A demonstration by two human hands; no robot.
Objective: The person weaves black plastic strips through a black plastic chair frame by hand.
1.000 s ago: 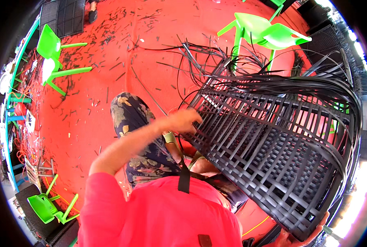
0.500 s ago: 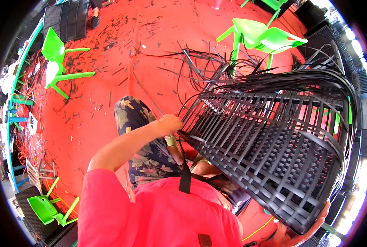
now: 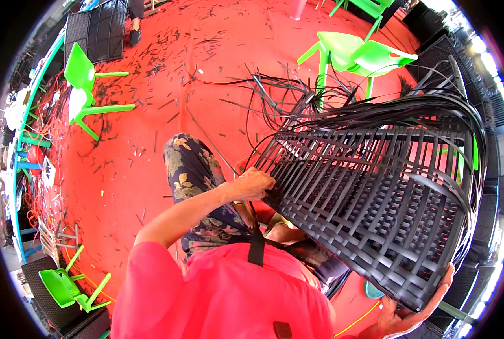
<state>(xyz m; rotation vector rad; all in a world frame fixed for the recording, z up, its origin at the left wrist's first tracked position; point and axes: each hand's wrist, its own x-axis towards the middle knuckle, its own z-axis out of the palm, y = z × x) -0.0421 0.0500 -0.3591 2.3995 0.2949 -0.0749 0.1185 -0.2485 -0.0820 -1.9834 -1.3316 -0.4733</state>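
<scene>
A half-woven black furniture frame (image 3: 370, 220) leans across my right side, densely woven along its near edge and at the lower right. My left hand (image 3: 253, 183) is closed at the frame's left corner, fingers pinched together. A thin black strip (image 3: 209, 135) runs from the floor up to that hand. At the frame's near right corner, my right hand (image 3: 413, 319) grips the edge from below, its thumb and fingers spread around the corner. Many long loose strips (image 3: 387, 110) hang in a bundle over the frame's far side.
Two light green plastic chairs (image 3: 353, 53) stand beyond the frame. Another green chair (image 3: 82, 85) is at the far left, and one (image 3: 62, 285) at the near left. Strip offcuts litter the red floor (image 3: 144, 186). Another person's foot (image 3: 135, 37) shows at the far left.
My left hand has moved a little right and nearer, now against the frame's corner, with the strip trailing along. My right hand keeps its hold on the near right corner.
</scene>
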